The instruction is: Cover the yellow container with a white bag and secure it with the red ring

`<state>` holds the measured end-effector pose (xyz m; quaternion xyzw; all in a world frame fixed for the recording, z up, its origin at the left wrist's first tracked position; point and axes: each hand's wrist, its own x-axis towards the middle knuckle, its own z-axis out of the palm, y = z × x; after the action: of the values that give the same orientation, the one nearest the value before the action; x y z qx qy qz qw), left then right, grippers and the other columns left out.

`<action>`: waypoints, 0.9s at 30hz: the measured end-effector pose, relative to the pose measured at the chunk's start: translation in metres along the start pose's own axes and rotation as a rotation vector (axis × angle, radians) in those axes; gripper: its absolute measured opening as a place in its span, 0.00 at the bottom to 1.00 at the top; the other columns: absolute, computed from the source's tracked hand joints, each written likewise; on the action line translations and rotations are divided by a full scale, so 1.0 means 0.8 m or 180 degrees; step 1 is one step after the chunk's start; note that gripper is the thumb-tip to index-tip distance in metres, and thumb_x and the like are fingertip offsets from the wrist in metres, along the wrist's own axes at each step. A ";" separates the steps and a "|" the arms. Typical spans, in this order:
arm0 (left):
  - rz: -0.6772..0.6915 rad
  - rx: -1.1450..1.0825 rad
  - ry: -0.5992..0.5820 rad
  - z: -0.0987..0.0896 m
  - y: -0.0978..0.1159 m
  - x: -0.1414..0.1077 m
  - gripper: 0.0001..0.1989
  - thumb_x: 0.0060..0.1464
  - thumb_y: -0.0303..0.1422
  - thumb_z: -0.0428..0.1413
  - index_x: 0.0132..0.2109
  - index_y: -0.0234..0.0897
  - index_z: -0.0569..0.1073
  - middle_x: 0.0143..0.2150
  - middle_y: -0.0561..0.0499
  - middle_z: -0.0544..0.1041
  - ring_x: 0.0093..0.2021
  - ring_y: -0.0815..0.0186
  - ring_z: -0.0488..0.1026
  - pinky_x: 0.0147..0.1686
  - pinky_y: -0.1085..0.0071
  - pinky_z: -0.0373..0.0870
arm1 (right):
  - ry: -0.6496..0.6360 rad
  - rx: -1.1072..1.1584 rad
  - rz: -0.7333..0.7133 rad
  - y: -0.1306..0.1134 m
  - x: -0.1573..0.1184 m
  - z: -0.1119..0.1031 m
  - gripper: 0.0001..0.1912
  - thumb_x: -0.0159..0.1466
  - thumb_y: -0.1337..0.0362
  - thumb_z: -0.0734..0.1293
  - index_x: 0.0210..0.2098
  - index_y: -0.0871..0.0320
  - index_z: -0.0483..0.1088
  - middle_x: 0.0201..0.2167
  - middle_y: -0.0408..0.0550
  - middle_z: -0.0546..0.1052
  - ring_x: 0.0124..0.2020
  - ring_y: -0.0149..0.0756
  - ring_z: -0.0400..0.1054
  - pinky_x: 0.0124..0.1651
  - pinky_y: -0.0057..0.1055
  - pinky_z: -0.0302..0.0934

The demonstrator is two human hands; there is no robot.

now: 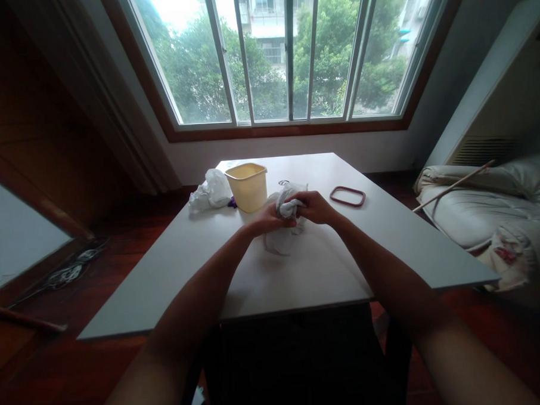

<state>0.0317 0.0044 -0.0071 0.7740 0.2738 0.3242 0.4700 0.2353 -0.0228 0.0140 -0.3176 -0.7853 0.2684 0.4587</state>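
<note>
A crumpled whitish plastic bag (290, 209) is bunched up between my two hands over the middle of the white table (300, 279). My left hand (269, 219) grips it from the left, and my right hand (317, 207) has its fingers closed on its right side. Loose parts of the bag hang below and behind the hands, slightly blurred. Just behind my left hand stands a pale yellow square bin (250, 190), upright with its top open. A reddish-brown rounded frame (347, 196) lies flat to the right of my right hand.
Another crumpled white plastic bag (210, 192) lies left of the bin, with a small purple item (232, 202) between them. A cream padded seat (511, 198) with a thin stick (455, 185) is at the right. Behind the table is a window.
</note>
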 end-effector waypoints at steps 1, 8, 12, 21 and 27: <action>0.0004 0.0200 0.0043 -0.001 -0.002 0.001 0.24 0.42 0.41 0.69 0.44 0.33 0.75 0.41 0.46 0.78 0.39 0.62 0.75 0.39 0.69 0.72 | 0.0103 -0.0013 0.0058 0.000 0.001 -0.004 0.13 0.54 0.67 0.68 0.39 0.60 0.79 0.32 0.45 0.81 0.31 0.35 0.72 0.36 0.31 0.66; -0.0119 0.1682 0.0396 0.004 -0.005 0.001 0.17 0.58 0.45 0.54 0.39 0.35 0.77 0.35 0.49 0.78 0.36 0.63 0.72 0.37 0.69 0.70 | 0.1314 0.0370 0.0151 0.003 0.006 -0.019 0.15 0.57 0.53 0.72 0.35 0.58 0.75 0.24 0.44 0.76 0.24 0.33 0.68 0.29 0.32 0.65; -0.0152 0.2563 0.0306 0.023 0.002 0.000 0.20 0.61 0.46 0.52 0.37 0.32 0.78 0.31 0.46 0.76 0.33 0.60 0.71 0.37 0.65 0.68 | 0.1216 0.0196 -0.0289 -0.011 0.003 0.005 0.11 0.62 0.55 0.69 0.39 0.55 0.74 0.37 0.49 0.80 0.38 0.38 0.74 0.43 0.35 0.69; -0.0111 0.3089 0.0383 0.028 0.008 -0.001 0.15 0.57 0.41 0.57 0.44 0.34 0.77 0.42 0.39 0.80 0.42 0.52 0.76 0.43 0.60 0.71 | 0.0660 -0.1157 -0.0078 0.010 0.000 0.012 0.13 0.69 0.55 0.60 0.40 0.56 0.71 0.27 0.45 0.76 0.28 0.33 0.66 0.35 0.29 0.59; 0.0199 0.2660 0.0787 0.025 0.013 -0.004 0.16 0.55 0.35 0.57 0.50 0.36 0.73 0.42 0.43 0.80 0.40 0.55 0.77 0.40 0.65 0.70 | 0.0945 -0.0816 0.0223 0.032 0.003 0.002 0.16 0.68 0.51 0.60 0.37 0.56 0.70 0.25 0.43 0.73 0.27 0.33 0.63 0.32 0.28 0.57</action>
<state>0.0457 -0.0132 -0.0057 0.8609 0.4121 0.2899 0.0701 0.2392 -0.0043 -0.0034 -0.4366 -0.7252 0.1323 0.5157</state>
